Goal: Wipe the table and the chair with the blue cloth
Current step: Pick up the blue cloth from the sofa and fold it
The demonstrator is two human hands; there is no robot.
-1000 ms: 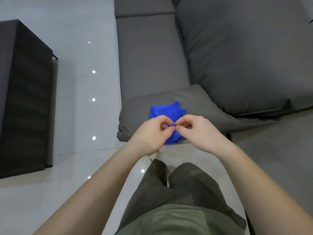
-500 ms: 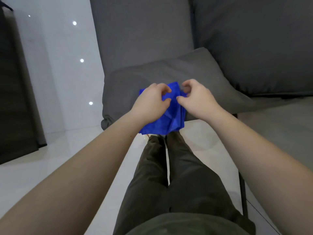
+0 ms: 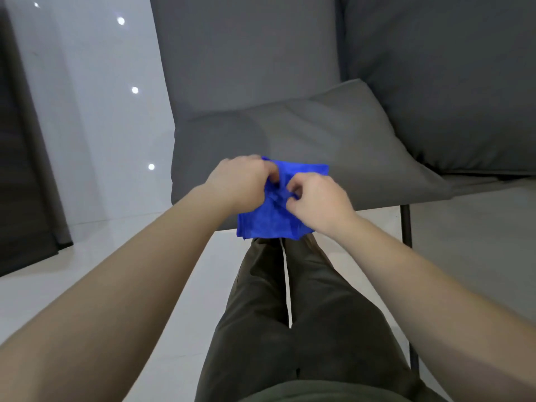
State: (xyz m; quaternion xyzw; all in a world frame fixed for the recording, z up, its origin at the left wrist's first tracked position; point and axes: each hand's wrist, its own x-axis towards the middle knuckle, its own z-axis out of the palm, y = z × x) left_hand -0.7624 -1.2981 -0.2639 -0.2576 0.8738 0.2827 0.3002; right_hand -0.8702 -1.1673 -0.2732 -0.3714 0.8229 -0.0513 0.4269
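Observation:
The blue cloth is bunched between both hands, in front of the near edge of a grey cushion. My left hand grips its upper left part with curled fingers. My right hand pinches the cloth's middle from the right. The cloth's lower edge hangs over my knees. The cushion lies on a grey sofa seat. A dark table stands at the far left, only partly in view.
A larger grey cushion fills the upper right. A thin dark metal leg drops to the floor on the right. Glossy white floor tiles run between the dark table and the sofa. My legs in dark trousers are below.
The camera has tilted lower and come closer to the sofa. Both hands have taken the cloth off the cushion and drawn it towards me, now bunched between them.

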